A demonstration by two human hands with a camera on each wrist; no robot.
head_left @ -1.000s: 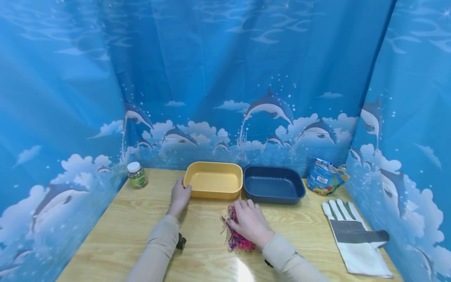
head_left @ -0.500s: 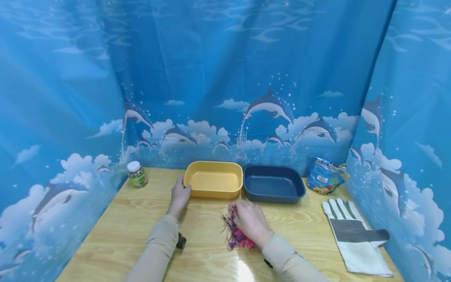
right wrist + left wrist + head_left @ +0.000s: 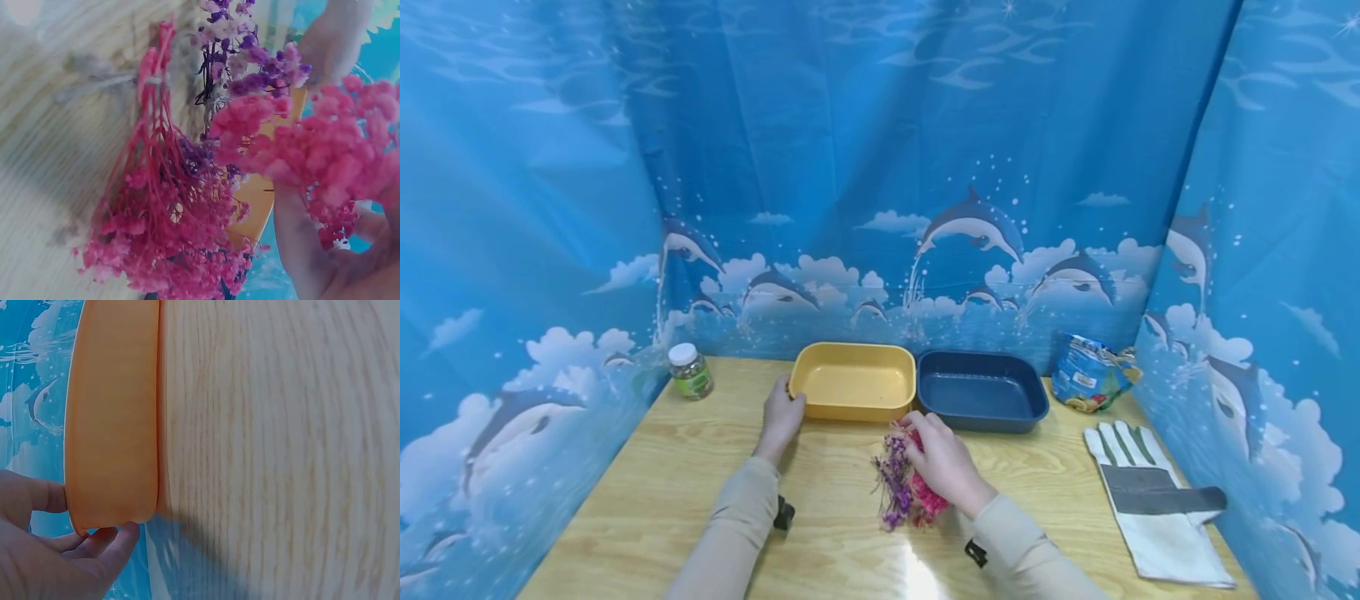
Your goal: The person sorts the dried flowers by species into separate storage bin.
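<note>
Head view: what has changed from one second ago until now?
The right hand has lifted the bunch of pink and purple dried flowers off the wooden table, tilting it toward the yellow plastic tray. The left hand stays holding the tray's corner; everything else is unmoved.

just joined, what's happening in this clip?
A person sits at a wooden table. The left hand grips the corner of a yellow tray, which sits beside a dark blue tray. The right hand holds a bunch of pink and purple dried flowers just in front of the trays.
</note>
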